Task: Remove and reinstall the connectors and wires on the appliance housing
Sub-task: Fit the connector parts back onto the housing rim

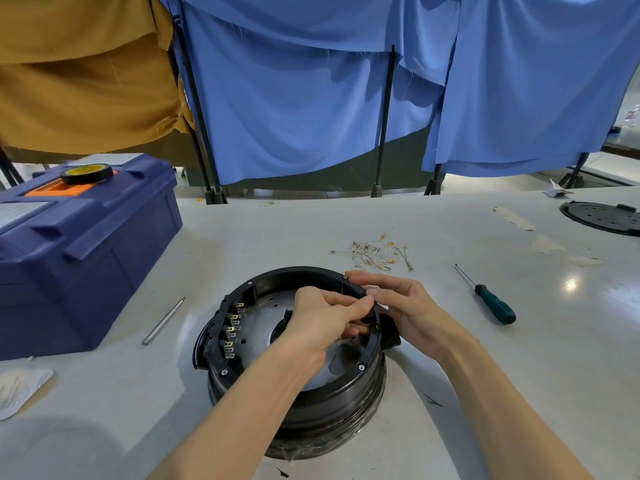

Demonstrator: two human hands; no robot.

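Note:
A round black appliance housing [298,403] stands upside down on the table in front of me. Brass terminal connectors [233,332] line its inner left rim. A loose pile of pale wires with brass terminals [375,253] lies on the table just behind it. My left hand [325,320] reaches across the housing's open middle to the right rim, its thumb and forefinger pinched together. My right hand [405,304] meets it there, fingertips touching the rim. Something small seems held between the fingertips, but the fingers hide it.
A green-handled screwdriver [491,301] lies right of the housing, a thin metal tool [162,322] to its left. A blue toolbox [76,258] with a tape roll [87,173] stands far left. A black round cover [602,218] rests far right. Paper [19,389] lies front left.

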